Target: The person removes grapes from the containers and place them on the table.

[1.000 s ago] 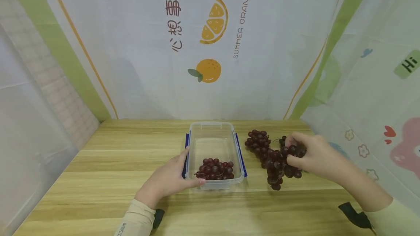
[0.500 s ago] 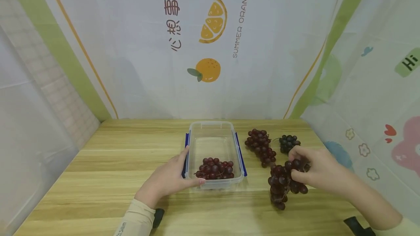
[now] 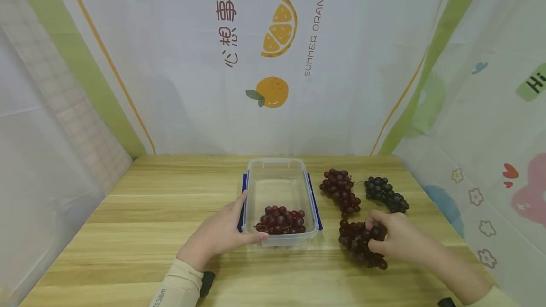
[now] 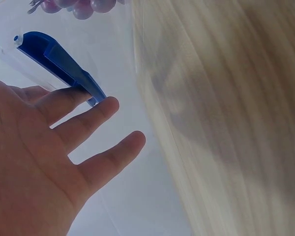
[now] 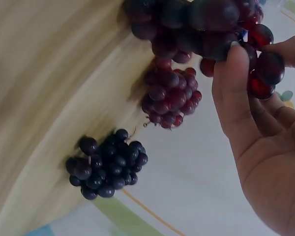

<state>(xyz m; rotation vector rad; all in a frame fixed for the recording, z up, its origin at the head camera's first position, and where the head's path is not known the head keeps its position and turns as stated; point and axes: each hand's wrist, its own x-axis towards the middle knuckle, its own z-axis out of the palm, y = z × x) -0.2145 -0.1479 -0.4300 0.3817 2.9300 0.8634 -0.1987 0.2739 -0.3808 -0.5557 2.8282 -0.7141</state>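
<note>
My right hand (image 3: 396,238) pinches a bunch of dark red grapes (image 3: 356,245) between thumb and fingers, to the right of a clear plastic container (image 3: 273,188). In the right wrist view these grapes (image 5: 211,24) fill the top; whether they touch the table I cannot tell. Another red bunch (image 3: 279,219) lies inside the container at its near end. My left hand (image 3: 222,231) rests against the container's near left corner, thumb along the front rim. Its fingers are nearly straight in the left wrist view, touching or beside the blue latch (image 4: 59,59).
A second loose bunch of red grapes (image 3: 341,191) lies right of the container. Farther right is a bunch of black grapes (image 3: 386,193). The wooden table (image 3: 162,203) meets a printed cloth backdrop (image 3: 192,108) behind and at the sides.
My right hand has drawn its red bunch toward me, away from the other bunches, then slightly left. The black grapes have come into full view. My left hand and the container stay put.
</note>
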